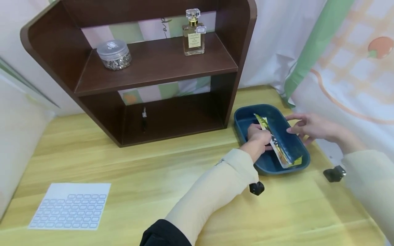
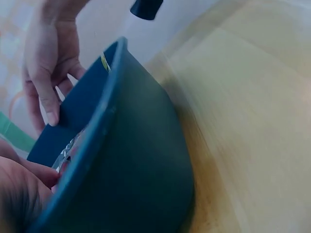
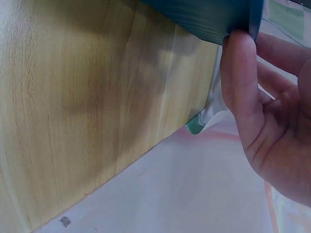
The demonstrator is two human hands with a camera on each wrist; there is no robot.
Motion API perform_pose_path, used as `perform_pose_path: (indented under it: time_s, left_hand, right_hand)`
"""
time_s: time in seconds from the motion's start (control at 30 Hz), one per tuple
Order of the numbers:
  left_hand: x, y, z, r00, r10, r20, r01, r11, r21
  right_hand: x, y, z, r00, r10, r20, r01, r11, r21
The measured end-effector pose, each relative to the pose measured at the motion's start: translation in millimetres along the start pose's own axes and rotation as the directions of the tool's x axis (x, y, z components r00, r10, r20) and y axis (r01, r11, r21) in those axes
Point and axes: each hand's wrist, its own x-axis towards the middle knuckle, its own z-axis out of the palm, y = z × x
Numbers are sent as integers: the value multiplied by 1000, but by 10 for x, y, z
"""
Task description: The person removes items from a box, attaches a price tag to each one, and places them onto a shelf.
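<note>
A deep blue plastic bin [image 1: 279, 122] with rounded corners stands on the right of the table. Inside it lies a long, narrow packet [image 1: 280, 152] with yellow-green and white print, lying slantwise. My left hand [image 1: 259, 137] reaches into the bin and grips this packet near its middle; some of the fingers are hidden behind it. On the bin's far right side, my right hand [image 1: 309, 127] pinches the rim, thumb on one side and fingers on the other. The right wrist view shows its fingers [image 3: 240, 73] against the outer wall.
A dark brown shelf [image 1: 160, 73] stands at the back, holding a clear jar [image 1: 115, 58] of small metallic bits and a perfume bottle [image 1: 194, 37] with a small tag. A thin dark item [image 1: 144, 119] with a tag lies on its lower level. A label sheet [image 1: 69, 208] lies front left.
</note>
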Motion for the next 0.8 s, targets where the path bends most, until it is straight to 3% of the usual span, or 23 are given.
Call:
perform_pose_path:
  time_s: [0.13, 0.37, 0.8]
  left_hand:
    - [-68, 45, -9, 1000, -10, 26, 12, 998, -54]
    - [-171, 139, -71, 999, -3, 52, 6, 998, -57]
    - [-366, 311, -418, 985, 97, 139, -68, 977, -203]
  right_hand:
    - [-8, 6, 2, 1000, -13, 3, 13, 1000, 2]
    - [-12, 7, 23, 999, -41, -9, 40, 999, -33]
    - [-8, 44, 45, 998, -58, -39, 55, 995, -79]
